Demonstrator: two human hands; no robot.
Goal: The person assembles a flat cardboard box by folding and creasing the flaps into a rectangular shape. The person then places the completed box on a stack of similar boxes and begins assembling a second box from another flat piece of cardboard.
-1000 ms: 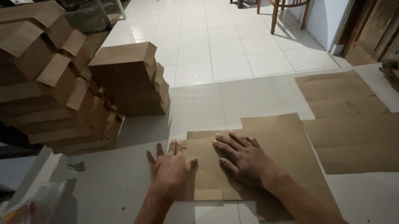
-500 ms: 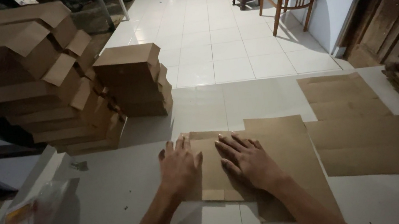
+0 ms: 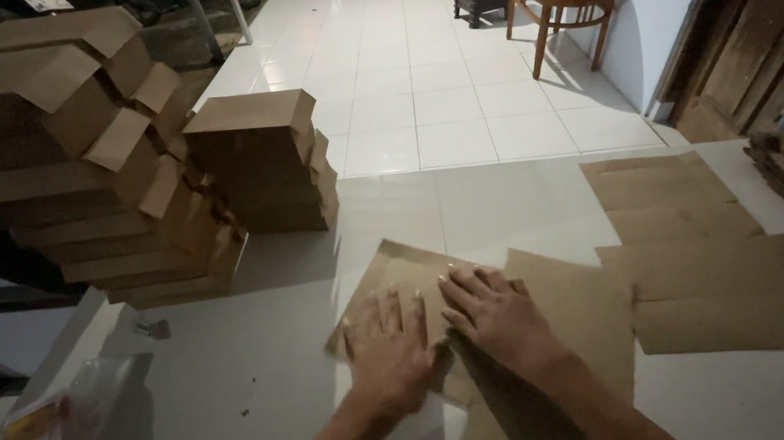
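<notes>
No grip — flat palms [image 3: 391,351] on cardboard [image 3: 566,318]

Box stacks [image 3: 101,157] left; flats [image 3: 723,277] right

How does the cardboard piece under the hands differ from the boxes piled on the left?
The cardboard piece lies as a thin sheet on the white table, its far edge lifting; the piled boxes are folded into closed shapes. The piece is single, with the left hand and right hand pressing on it; the boxes stand stacked, untouched. Both are plain brown cardboard.
</notes>
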